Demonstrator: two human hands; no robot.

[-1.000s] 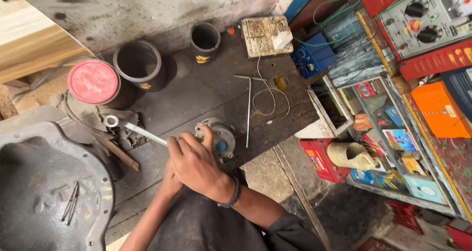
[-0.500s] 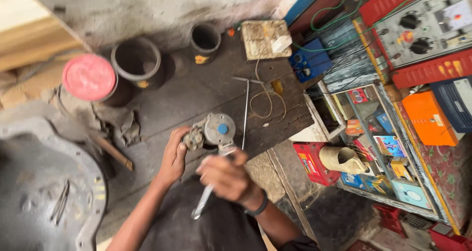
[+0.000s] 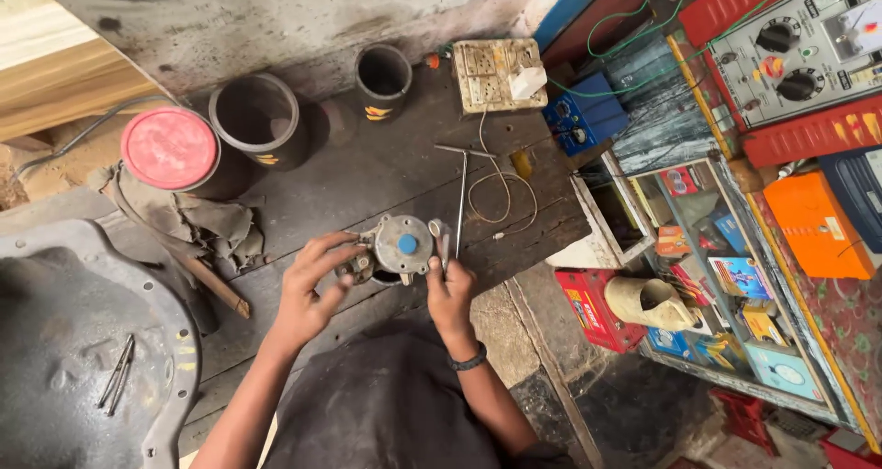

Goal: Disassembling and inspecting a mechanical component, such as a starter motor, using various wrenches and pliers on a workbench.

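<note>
Over the dark wooden worktop (image 3: pixel 367 175), right at its near edge, I've got this round metal motor housing (image 3: pixel 400 246) held up between both hands. My left hand (image 3: pixel 310 290) has its grip closed around the left side, fingers curled over the lumpy fittings there, mostly to stop it from spinning or tipping, I'd say. My right hand (image 3: pixel 450 290) is pressed against the right side and its grip is closed on a small metal tool (image 3: pixel 443 247) that pokes up just beside the housing. Can't tell exactly what kind of tool it is from this angle.

The housing's flat face, with the blue cap (image 3: pixel 407 244) in the middle, points straight up at me, so its axis runs roughly vertical, top toward my head. Holding it that way keeps the face in plain sight, which I reckon is the point.

Other stuff around: a T-handle wrench (image 3: pixel 462 193) lying further back with its long shaft pointing toward me, a loop of thin wire (image 3: pixel 501 198) just beside it, a grubby rag (image 3: pixel 197 226) to the left, a red-lidded tin (image 3: pixel 168 147) and two open dark cans (image 3: pixel 257 120) near the wall. Big grey casting (image 3: pixel 64 340) sits off on my left.
</note>
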